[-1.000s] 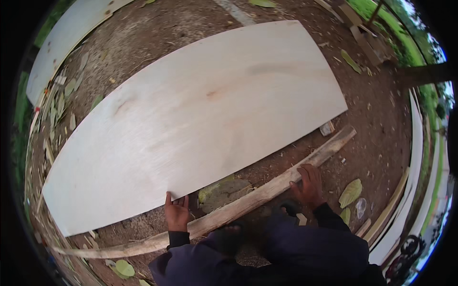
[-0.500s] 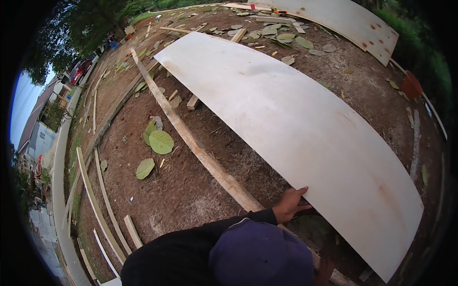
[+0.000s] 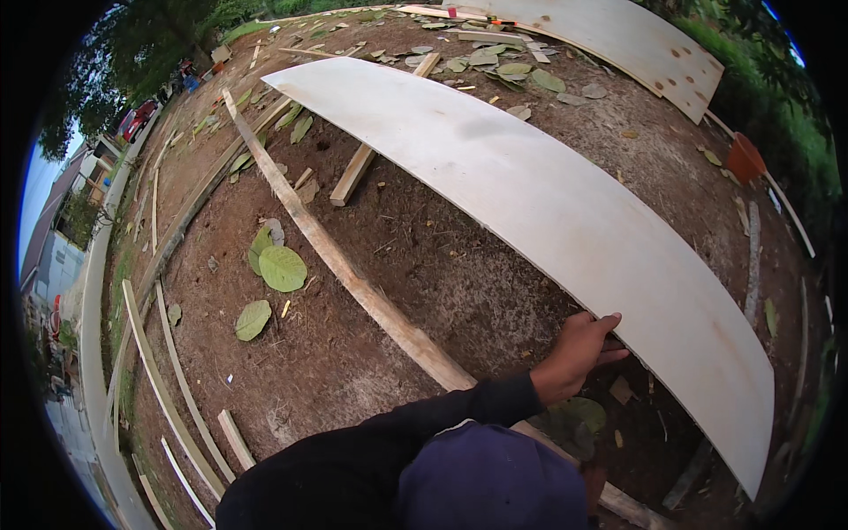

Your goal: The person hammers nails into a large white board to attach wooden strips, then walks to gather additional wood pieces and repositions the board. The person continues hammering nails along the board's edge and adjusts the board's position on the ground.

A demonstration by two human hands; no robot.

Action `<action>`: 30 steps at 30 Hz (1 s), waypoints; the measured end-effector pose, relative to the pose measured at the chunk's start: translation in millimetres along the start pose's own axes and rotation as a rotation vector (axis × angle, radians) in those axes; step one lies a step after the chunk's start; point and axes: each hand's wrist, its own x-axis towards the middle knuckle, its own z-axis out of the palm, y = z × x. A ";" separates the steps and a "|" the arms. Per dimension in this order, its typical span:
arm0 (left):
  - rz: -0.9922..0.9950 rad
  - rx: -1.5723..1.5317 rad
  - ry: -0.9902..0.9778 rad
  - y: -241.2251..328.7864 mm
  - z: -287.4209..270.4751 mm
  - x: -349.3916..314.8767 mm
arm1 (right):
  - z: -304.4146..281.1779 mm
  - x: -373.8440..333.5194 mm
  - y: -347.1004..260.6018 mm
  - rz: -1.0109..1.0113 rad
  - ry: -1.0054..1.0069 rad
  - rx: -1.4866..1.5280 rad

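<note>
My left hand [image 3: 579, 355] grips the near edge of a large pale plywood sheet [image 3: 521, 194], thumb on top and fingers tucked underneath. That edge is raised off the ground, with dark soil and leaves showing below it. Under the sheet's far part, a short wooden batten [image 3: 353, 175] lies crosswise and sticks out. A long rough wooden pole [image 3: 353, 281] runs along the ground beside the sheet and passes under my left forearm. A rounded purple shape like a cap [image 3: 495, 481] covers the bottom middle. I cannot see my right hand.
Thin wooden strips [image 3: 168, 384] lie at the left near a pale concrete kerb [image 3: 93, 336]. Big green leaves [image 3: 283, 268] dot the brown soil. Another plywood sheet [image 3: 618, 40] lies at the far right, with an orange bucket [image 3: 745, 159] near it.
My left hand has moved right and farther away with the plywood's near edge. The sheet looks narrower and more tilted, and more of the soil and the batten beneath it shows.
</note>
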 end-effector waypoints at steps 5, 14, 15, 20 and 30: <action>0.008 0.029 0.014 2.1 5.6 3.8 | -1.8 17.1 22.7 -0.079 0.031 -0.024; 0.037 0.010 -0.007 2.1 8.4 3.0 | -81.4 29.1 34.8 -0.312 0.196 -0.081; 0.044 0.007 -0.023 2.9 9.2 3.0 | -94.3 34.4 36.1 -0.305 0.178 -0.087; 0.067 0.028 -0.015 7.2 16.8 3.4 | -139.7 72.0 46.0 -0.336 0.221 -0.161; 0.089 0.063 0.002 12.5 27.3 3.5 | -111.5 124.9 62.2 -0.111 -0.150 -0.071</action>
